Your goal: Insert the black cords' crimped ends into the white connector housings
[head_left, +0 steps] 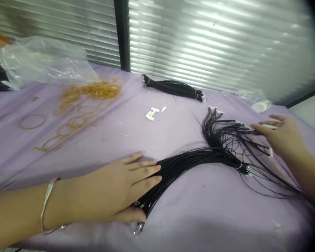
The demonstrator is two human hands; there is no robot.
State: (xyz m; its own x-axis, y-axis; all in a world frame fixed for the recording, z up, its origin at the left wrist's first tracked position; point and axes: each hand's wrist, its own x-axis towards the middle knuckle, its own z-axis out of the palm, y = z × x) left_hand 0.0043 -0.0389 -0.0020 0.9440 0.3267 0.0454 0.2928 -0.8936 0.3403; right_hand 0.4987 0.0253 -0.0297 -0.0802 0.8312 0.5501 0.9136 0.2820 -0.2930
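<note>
Glossy black cord necklaces (pixel 199 161) sweep in a curved sheaf across lilac cloth (pixel 115 140). The left hand (pixel 120 189) lies flat and open on their metal-clasped ends; the right hand (pixel 283 136), fingers spread, hovers open just beside the loose strands, near right. Amber rubber bands (pixel 102 90) loop far left.

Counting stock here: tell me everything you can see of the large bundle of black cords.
The large bundle of black cords is many thin, glossy, rubbery-looking cords, lying in a curved sweep on a lilac cloth. A tie gathers them toward the right; beyond it the strands fan out loosely, some with small white tags. Small metal clasps show at the lower end, under the left hand, which presses flat on it. The right hand is close to the loose strands; contact is unclear.
</note>
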